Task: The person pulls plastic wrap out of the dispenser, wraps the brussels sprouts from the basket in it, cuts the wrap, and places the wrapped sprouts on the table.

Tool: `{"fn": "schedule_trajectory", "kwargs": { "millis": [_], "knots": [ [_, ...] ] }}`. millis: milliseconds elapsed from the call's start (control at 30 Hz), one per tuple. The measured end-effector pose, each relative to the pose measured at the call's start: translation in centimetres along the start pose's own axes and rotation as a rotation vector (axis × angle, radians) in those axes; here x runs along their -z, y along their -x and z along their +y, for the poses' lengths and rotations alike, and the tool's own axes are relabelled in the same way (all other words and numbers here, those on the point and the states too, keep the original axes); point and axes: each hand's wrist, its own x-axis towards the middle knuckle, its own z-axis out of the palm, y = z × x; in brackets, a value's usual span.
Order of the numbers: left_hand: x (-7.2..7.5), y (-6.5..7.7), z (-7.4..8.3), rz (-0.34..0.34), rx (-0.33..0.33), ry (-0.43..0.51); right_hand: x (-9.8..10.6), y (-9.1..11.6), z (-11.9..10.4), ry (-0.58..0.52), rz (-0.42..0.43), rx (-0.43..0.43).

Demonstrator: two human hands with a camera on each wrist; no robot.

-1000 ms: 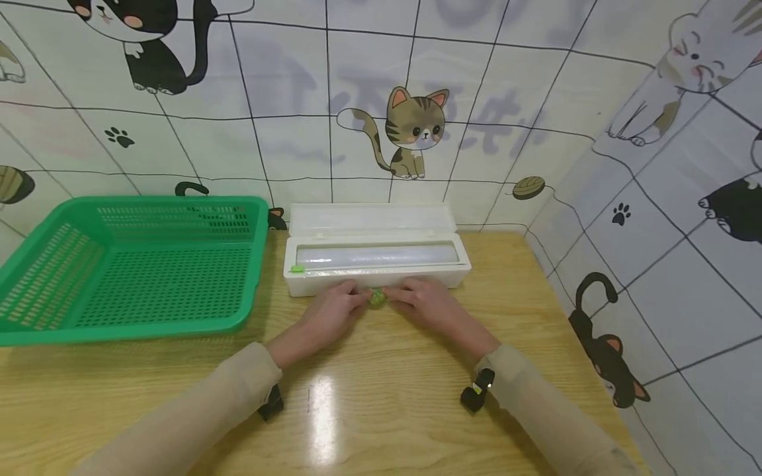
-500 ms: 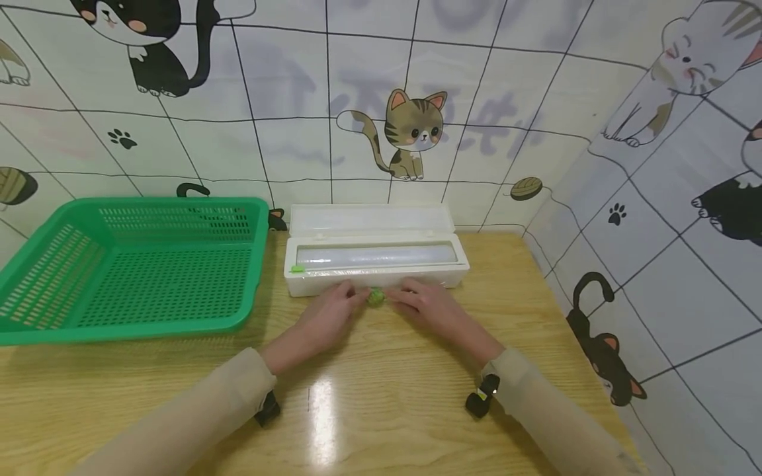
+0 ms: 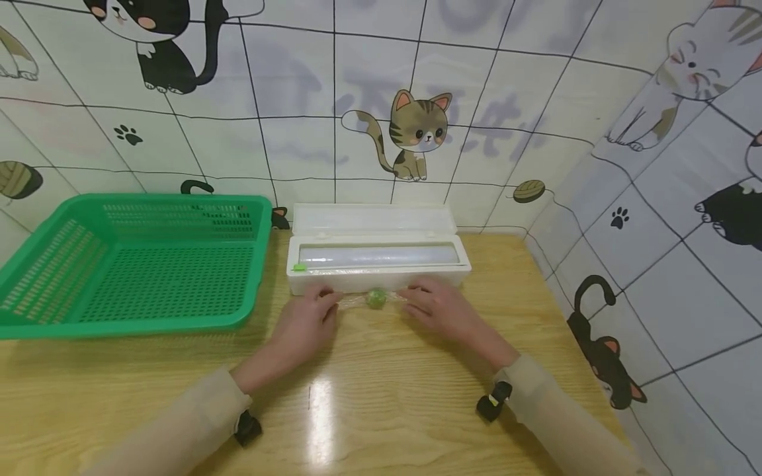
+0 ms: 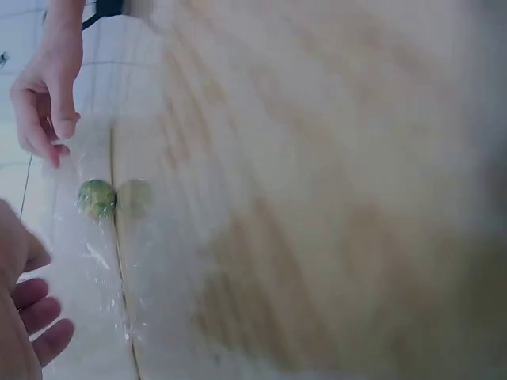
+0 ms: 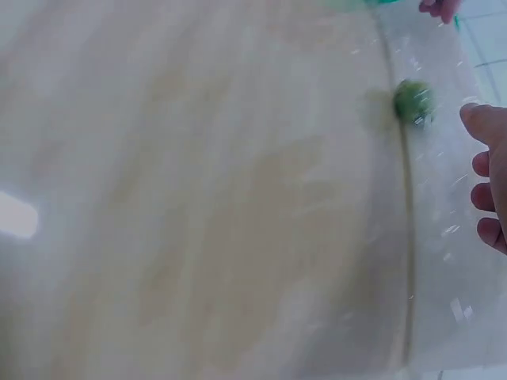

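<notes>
A small, round, mottled green item (image 3: 376, 298), about the size of a Brussels sprout, lies on the table in clear cling film (image 3: 352, 301). The film stretches out from it to both sides. My left hand (image 3: 305, 324) pinches the film at the left, a short way from the green item. At the right, closer to it, my right hand (image 3: 443, 314) pinches the other side. Directly behind the hands stands a white cling film dispenser (image 3: 381, 279), its lid up and its roll showing. In the left wrist view, the green item (image 4: 97, 199) sits between both hands.
A green plastic basket (image 3: 256, 291) stands on the wooden table (image 3: 381, 410), left of the dispenser. A lime-green slider (image 3: 299, 268) sits at the dispenser's left end. The cat-printed wall (image 3: 297, 145) closes off the back and right.
My left hand has moved left and slightly toward me, away from the green item, so film now shows stretched between them. My right hand has shifted a little right.
</notes>
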Motion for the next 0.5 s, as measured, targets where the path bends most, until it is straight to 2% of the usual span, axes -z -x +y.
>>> {"fn": "schedule_trajectory", "kwargs": {
  "millis": [133,233,367,500],
  "knots": [
    [0.5,0.6,-0.3,0.2,0.195,0.179,0.5,-1.9,-0.5,-0.018,0.044,0.019],
    [0.6,1.1,-0.7,0.26,0.388,0.313,0.5,-3.9,-0.9,-0.038,0.074,0.049],
    [1.0,1.7,-1.2,0.236,0.637,0.379,0.2,-6.5,-1.3,-0.114,0.102,0.079],
    [1.4,2.1,-1.7,0.161,0.793,0.415,-0.7,-8.9,-1.8,-0.183,0.109,0.111]
  ]
}}
